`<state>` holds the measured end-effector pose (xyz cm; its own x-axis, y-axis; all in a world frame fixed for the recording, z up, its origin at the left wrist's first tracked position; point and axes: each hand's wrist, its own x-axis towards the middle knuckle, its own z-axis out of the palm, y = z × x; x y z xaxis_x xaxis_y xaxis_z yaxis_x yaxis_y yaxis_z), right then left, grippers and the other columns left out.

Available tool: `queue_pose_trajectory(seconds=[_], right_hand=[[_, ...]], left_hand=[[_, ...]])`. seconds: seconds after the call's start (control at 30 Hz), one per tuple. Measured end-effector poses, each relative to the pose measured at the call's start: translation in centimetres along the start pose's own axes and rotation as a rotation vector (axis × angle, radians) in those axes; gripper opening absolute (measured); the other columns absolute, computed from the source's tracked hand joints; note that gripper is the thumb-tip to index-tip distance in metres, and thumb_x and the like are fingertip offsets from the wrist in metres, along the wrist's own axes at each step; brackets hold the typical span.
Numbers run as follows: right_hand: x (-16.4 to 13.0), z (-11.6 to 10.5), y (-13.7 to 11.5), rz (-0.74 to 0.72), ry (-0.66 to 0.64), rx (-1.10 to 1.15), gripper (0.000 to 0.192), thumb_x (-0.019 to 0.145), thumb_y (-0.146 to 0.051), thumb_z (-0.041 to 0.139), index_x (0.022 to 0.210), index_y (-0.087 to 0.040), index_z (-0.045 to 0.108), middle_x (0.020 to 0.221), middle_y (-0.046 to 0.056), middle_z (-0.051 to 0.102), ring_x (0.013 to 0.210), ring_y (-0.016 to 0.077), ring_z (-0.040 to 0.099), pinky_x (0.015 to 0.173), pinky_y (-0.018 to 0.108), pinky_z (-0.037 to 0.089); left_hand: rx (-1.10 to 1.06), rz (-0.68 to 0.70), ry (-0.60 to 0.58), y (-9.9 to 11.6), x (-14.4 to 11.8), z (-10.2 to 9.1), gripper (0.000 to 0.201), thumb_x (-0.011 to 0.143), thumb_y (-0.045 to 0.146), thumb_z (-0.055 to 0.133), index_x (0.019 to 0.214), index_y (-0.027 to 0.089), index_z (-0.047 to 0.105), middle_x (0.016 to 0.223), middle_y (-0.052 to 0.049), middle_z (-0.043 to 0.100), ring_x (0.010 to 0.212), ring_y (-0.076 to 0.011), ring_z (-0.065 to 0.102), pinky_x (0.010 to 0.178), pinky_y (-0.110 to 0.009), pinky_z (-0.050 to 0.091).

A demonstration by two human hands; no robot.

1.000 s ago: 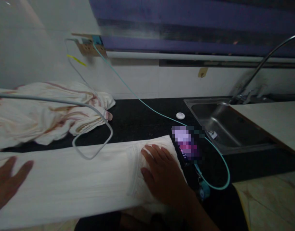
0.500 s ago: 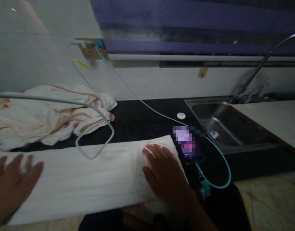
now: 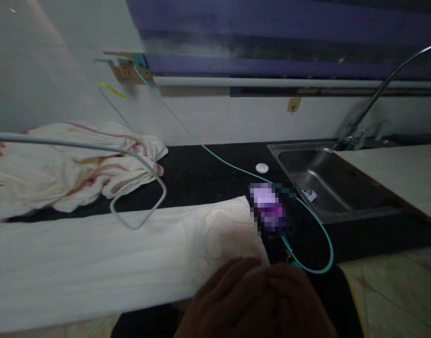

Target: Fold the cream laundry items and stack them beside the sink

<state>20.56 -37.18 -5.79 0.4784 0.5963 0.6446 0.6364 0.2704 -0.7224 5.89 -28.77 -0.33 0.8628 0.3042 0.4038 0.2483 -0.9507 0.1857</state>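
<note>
While blurred and dark at the bottom centre of the frame, shows up as one hand (image 3: 254, 303) with fingers (image 3: 229, 281) curled downward and close together, gripping nothing visible; cannot tell whether left or right, and cannot tell whether the fingertips touch anything. Sits just below the near right corner of a long folded white cloth (image 3: 106, 263), overlapping that corner in the picture, though contact cannot be made out. Stretches, that cloth, from the left edge across the lower middle of the frame, flat on a black counter (image 3: 208, 173), with a stitched seam near its right end.

Just right of the cloth's end, a phone (image 3: 270, 209) with a lit, blurred-out screen on the counter. From it, a teal cable (image 3: 321, 234) looping toward the lower right, then running up and left to a wall socket (image 3: 129, 70) in the upper left. Also from that socket, a grey cable (image 3: 141, 164) hanging down and curling onto the cloth's far edge.

At left middle, a crumpled patterned sheet (image 3: 60, 164) heaped against the wall. Near the centre, a small white round disc (image 3: 262, 167). At right, a steel sink (image 3: 328, 183) with a curved tap (image 3: 384, 89) above it, and a pale board (image 3: 402, 173) lying over its right side.
</note>
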Motion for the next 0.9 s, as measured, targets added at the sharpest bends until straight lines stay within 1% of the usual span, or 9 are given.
queue_pose_trajectory(seconds=[0.1, 0.17, 0.33, 0.43, 0.53, 0.67, 0.73, 0.83, 0.9], right_hand=[[-1.8, -0.7, 1.3, 0.148, 0.006, -0.074, 0.031, 0.109, -0.038, 0.049, 0.123, -0.024, 0.072, 0.120, 0.010, 0.076, 0.108, 0.0288, 0.074, 0.086, 0.040, 0.063], [-2.1, -0.8, 2.1, 0.188, 0.011, -0.106, 0.030, 0.108, -0.038, 0.052, 0.125, -0.023, 0.072, 0.120, 0.011, 0.076, 0.109, 0.0290, 0.075, 0.086, 0.040, 0.064], [-1.9, -0.8, 3.4, 0.093, -0.076, -0.148, 0.025, 0.106, -0.033, 0.055, 0.120, -0.025, 0.074, 0.116, 0.011, 0.078, 0.104, 0.0267, 0.077, 0.085, 0.039, 0.066], [-1.8, -0.7, 3.9, -0.018, -0.141, -0.164, 0.023, 0.104, -0.028, 0.057, 0.121, -0.025, 0.073, 0.117, 0.010, 0.078, 0.106, 0.0261, 0.077, 0.085, 0.037, 0.066], [-2.1, -0.4, 3.8, -0.008, -0.146, -0.175, 0.025, 0.104, -0.028, 0.057, 0.124, -0.025, 0.071, 0.120, 0.011, 0.077, 0.109, 0.0274, 0.076, 0.088, 0.040, 0.066], [-2.5, 0.0, 3.3, 0.083, -0.099, -0.169, 0.027, 0.105, -0.029, 0.055, 0.125, -0.024, 0.072, 0.123, 0.012, 0.076, 0.116, 0.0290, 0.073, 0.096, 0.045, 0.063], [-2.2, 0.0, 3.3, 0.105, -0.112, -0.157, 0.028, 0.105, -0.027, 0.055, 0.128, -0.023, 0.070, 0.125, 0.012, 0.075, 0.118, 0.0283, 0.073, 0.097, 0.044, 0.063], [-1.1, 0.4, 2.9, 0.157, -0.199, -0.087, 0.033, 0.105, -0.026, 0.054, 0.136, -0.023, 0.065, 0.131, 0.012, 0.074, 0.119, 0.0255, 0.073, 0.097, 0.038, 0.064], [0.0, 1.3, 2.0, 0.233, -0.220, 0.015, 0.039, 0.107, -0.028, 0.052, 0.145, -0.023, 0.059, 0.140, 0.013, 0.069, 0.124, 0.0252, 0.071, 0.098, 0.038, 0.064]], left_hand=[[0.045, -0.031, -0.131, -1.2, 1.8, 0.9, 0.068, 0.093, 0.037, 0.068, 0.158, 0.037, 0.045, 0.157, 0.000, 0.056, 0.153, -0.0295, 0.044, 0.128, -0.061, 0.037], [0.073, -0.108, -0.249, -2.2, 1.8, 2.4, 0.087, 0.084, 0.038, 0.077, 0.162, 0.033, 0.038, 0.169, -0.003, 0.038, 0.158, -0.0394, 0.031, 0.125, -0.072, 0.033], [0.136, -0.321, -0.334, -3.0, 1.5, 4.7, 0.097, 0.078, 0.026, 0.074, 0.163, 0.008, 0.031, 0.172, -0.022, 0.017, 0.159, -0.0425, 0.022, 0.125, -0.063, 0.039], [0.149, -0.324, -0.313, -2.8, 1.8, 4.6, 0.084, 0.084, 0.026, 0.067, 0.160, 0.005, 0.038, 0.170, -0.023, 0.021, 0.158, -0.0413, 0.027, 0.124, -0.060, 0.042], [0.129, -0.324, -0.284, -2.6, 2.0, 4.5, 0.070, 0.090, 0.017, 0.053, 0.159, 0.009, 0.043, 0.169, -0.019, 0.028, 0.157, -0.0377, 0.030, 0.123, -0.060, 0.042], [-0.075, -0.424, -0.113, -2.6, 2.0, 4.6, 0.056, 0.098, 0.018, 0.041, 0.152, 0.018, 0.054, 0.164, -0.011, 0.043, 0.155, -0.0320, 0.039, 0.125, -0.062, 0.040], [-0.279, -0.545, 0.079, -2.8, 1.7, 4.6, 0.050, 0.105, 0.028, 0.035, 0.148, 0.023, 0.059, 0.155, -0.008, 0.057, 0.150, -0.0283, 0.048, 0.125, -0.058, 0.041], [-0.510, -0.811, 0.415, -3.3, 0.8, 4.5, 0.054, 0.107, 0.042, 0.030, 0.146, 0.022, 0.061, 0.135, -0.010, 0.072, 0.134, -0.0285, 0.064, 0.116, -0.049, 0.054], [-0.540, -0.890, 0.518, -3.8, 0.1, 4.7, 0.059, 0.105, 0.047, 0.033, 0.151, 0.019, 0.056, 0.130, -0.013, 0.074, 0.129, -0.0312, 0.067, 0.108, -0.046, 0.059]])
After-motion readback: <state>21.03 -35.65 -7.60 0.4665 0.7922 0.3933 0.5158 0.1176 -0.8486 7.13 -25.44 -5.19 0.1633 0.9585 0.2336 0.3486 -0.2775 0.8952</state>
